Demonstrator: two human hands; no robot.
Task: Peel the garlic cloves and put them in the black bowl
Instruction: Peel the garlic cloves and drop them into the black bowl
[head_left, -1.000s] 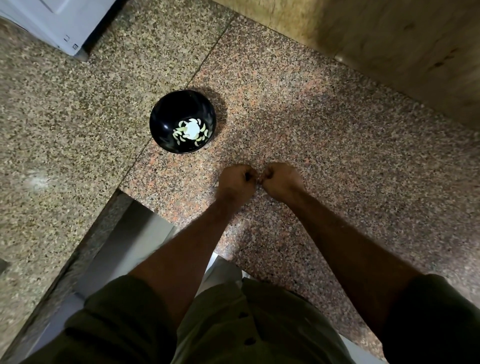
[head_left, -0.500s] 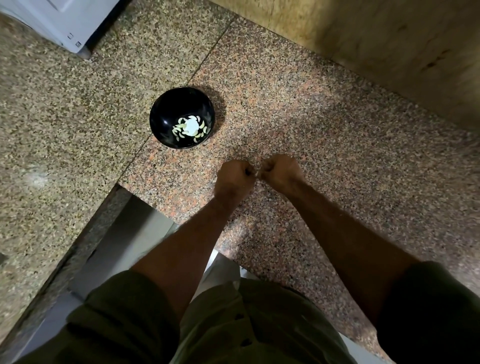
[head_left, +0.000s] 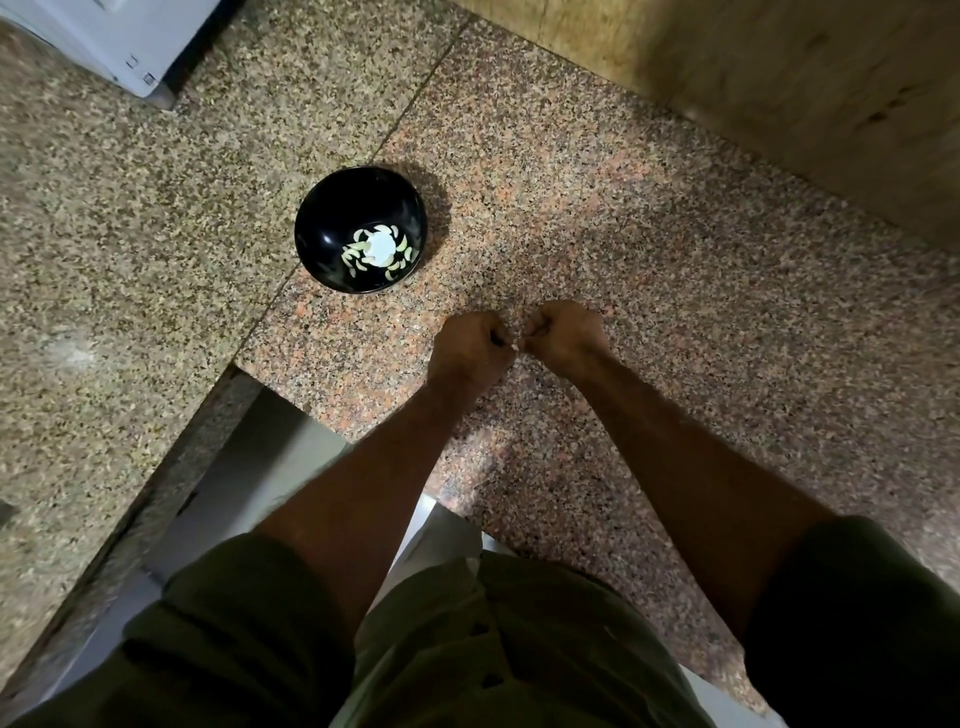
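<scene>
Both hands are curled above the speckled granite desk (head_left: 675, 291). The fingers of the left hand (head_left: 470, 345) and right hand (head_left: 566, 332) pinch one garlic clove (head_left: 514, 345) between them. The black bowl (head_left: 322, 234), holding peeled cloves (head_left: 410, 254), stands on the desk beyond and left of the left-hand fingers.

Black bowl (head_left: 332, 228) holds pale cloves (head_left: 400, 260); speckled pink-and-tan granite counter (head_left: 623, 249); olive-green sleeves (head_left: 239, 613).
</scene>
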